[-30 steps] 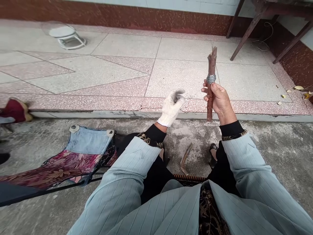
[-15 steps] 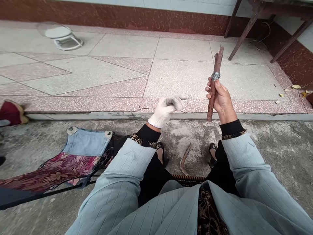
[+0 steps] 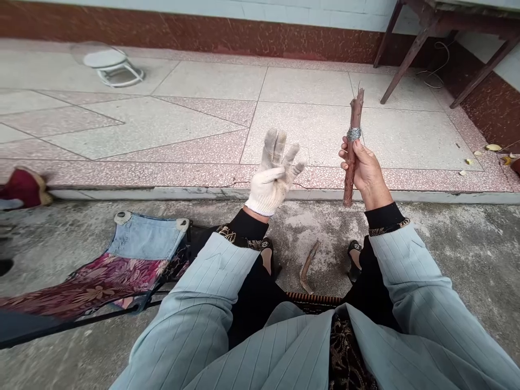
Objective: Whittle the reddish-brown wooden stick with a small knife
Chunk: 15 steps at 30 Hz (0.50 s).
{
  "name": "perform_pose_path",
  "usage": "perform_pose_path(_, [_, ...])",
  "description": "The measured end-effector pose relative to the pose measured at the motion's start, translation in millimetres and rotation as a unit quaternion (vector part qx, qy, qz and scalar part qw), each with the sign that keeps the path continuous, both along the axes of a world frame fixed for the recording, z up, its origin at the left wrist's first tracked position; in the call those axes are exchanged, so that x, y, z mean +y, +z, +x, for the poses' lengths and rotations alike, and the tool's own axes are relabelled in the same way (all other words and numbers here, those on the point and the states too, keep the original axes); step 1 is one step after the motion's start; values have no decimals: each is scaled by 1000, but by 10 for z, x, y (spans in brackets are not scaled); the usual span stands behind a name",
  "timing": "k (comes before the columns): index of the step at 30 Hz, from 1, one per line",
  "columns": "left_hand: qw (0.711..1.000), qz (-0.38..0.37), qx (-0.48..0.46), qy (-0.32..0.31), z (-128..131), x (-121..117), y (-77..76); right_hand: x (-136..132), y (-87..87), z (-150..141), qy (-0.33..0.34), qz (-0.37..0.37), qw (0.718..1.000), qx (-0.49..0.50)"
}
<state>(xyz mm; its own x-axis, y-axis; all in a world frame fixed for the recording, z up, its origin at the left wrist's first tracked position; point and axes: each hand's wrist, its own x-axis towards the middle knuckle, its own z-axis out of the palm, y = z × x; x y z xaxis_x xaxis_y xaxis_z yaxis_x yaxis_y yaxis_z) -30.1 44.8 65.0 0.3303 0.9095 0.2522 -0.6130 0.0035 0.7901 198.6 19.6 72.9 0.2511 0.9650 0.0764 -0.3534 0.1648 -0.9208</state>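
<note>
My right hand (image 3: 368,170), bare, is wrapped round a brown stick (image 3: 356,112) that stands nearly upright, its rough broken end on top. Silvery wire (image 3: 353,134) is wound in several turns about the stick just above my thumb. To the left, my left hand (image 3: 274,176) wears a white knit glove with greyish fingers. Those fingers are spread and raised, apart from the stick. A very faint thin line shows near its fingertips; I cannot tell whether the glove touches it. On the concrete between my feet lies a short bent piece of wood (image 3: 309,268).
A low tiled step (image 3: 203,192) runs across in front of me. At my left stands a folding chair (image 3: 144,238) with denim and flowered cloth. Further off are a white stool (image 3: 111,65) and a wooden table (image 3: 410,51). Several yellow leaves (image 3: 493,147) lie at right.
My left hand has opened from curled fingers to spread, raised ones. The stick in my right hand has shifted slightly down and left.
</note>
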Motion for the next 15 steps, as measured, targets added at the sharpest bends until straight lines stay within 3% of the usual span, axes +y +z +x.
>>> perform_pose_path(5, [981,52,176,64,15,98,-57,-15,0,-50,-6,-25,999,-21])
perform_pose_path(10, [904,140,363,175,-35,153,-81,-18,-4,-63,-9,-18,1000,-19])
perform_pose_path(15, [856,114,455,216,-115,212,-76,-25,-7,-45,-5,-7,1000,-26])
